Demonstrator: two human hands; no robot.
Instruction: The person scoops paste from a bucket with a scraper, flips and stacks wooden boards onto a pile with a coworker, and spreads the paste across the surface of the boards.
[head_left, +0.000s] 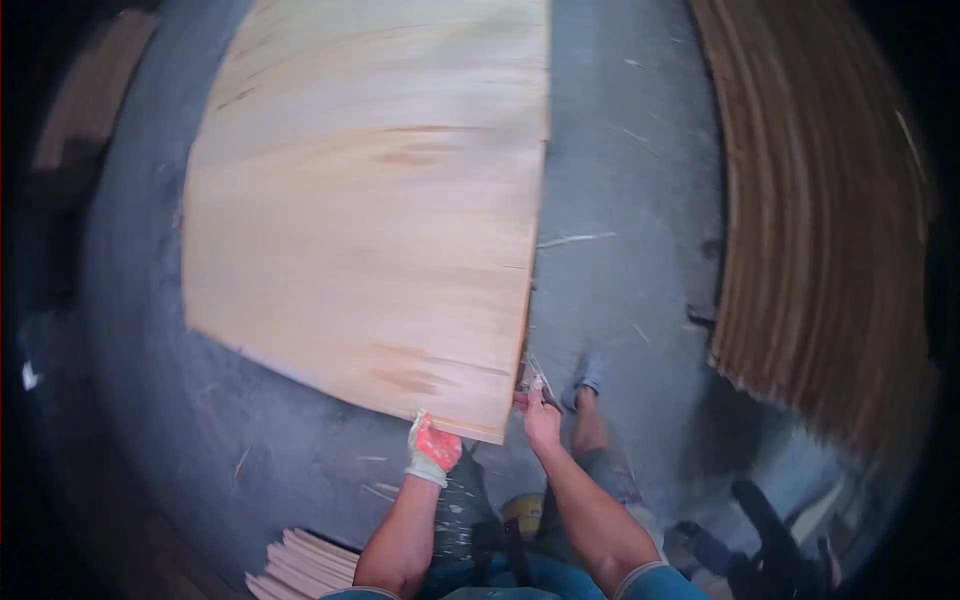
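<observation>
Thin wood slivers (577, 239) lie scattered on the grey floor (630, 180).

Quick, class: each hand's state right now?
Gloved left hand: closed on edge of large, flat, pale wooden sheet.
Bare right hand: closed on thin, greyish tool, type unclear.

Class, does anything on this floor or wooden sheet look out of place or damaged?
Thin pale strips lie loose on the floor, looking like stray scraps. The wooden sheet has brown streaks breaking its pale surface, possibly just grain.
</observation>
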